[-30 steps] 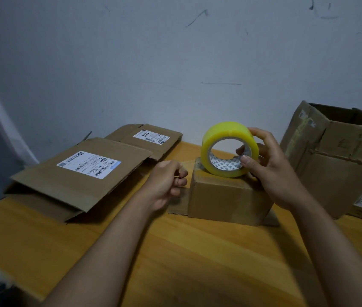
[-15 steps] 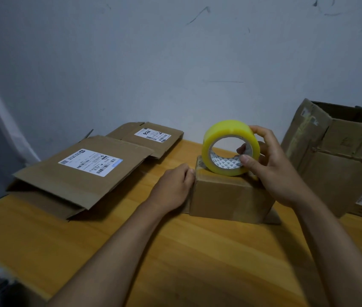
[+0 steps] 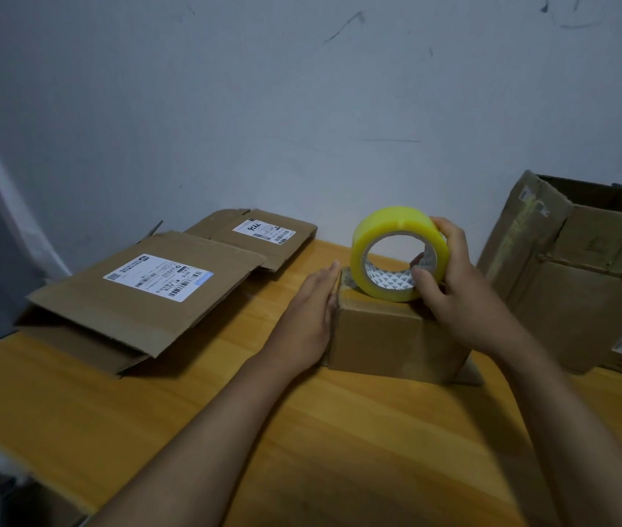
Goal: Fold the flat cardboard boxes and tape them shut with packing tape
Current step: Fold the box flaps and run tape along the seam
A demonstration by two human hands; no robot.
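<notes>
**Taping a light, stiff carton**

On the tabletop (image 3: 302, 431), the small folded box (image 3: 389, 336) looks light and stiff, likely to slide unless braced. The left hand (image 3: 311, 317), fingers straight, presses flat against its left side. The right hand (image 3: 457, 294) pinches the smooth tape roll (image 3: 397, 222) by its rim, standing on the box top.

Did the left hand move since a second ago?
Yes. The left hand moved right toward the small box, opened from a pinch, and now lies flat against the box's left side.
</notes>
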